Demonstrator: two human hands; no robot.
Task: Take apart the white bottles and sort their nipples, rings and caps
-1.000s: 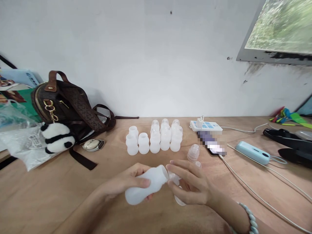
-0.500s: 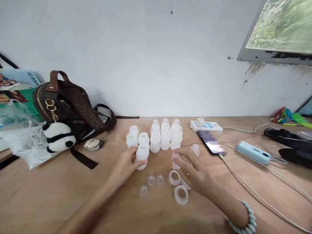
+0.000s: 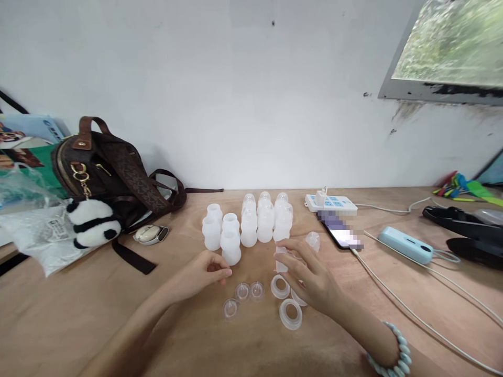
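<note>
My left hand (image 3: 210, 269) is just in front of an open-topped white baby bottle (image 3: 231, 250), fingers loosely curled and apart with nothing in them. Several more such bottles (image 3: 212, 234) stand behind it, uncapped. To their right, capped bottles (image 3: 265, 225) form a tight block. Three clear bottle nipples (image 3: 242, 291) lie on the table before my left hand. My right hand (image 3: 312, 275) is spread over a translucent cup-like piece (image 3: 281, 260) and partly hides it; contact is unclear. Screw rings (image 3: 291, 314) lie by its fingers, one partly covered. Beyond it sits a clear cap (image 3: 313, 241).
A phone (image 3: 340, 231) with a cable lies right of the bottles, before a power strip (image 3: 332, 203). Farther right are a light-blue power bank (image 3: 406, 245) and a black object (image 3: 456, 220). A brown backpack (image 3: 113, 167), panda plush (image 3: 93, 224) and computer mouse (image 3: 149, 234) occupy the left.
My left hand has let go of the front uncapped bottle and drawn back toward me, leaving it standing. My right hand stays almost in place.
</note>
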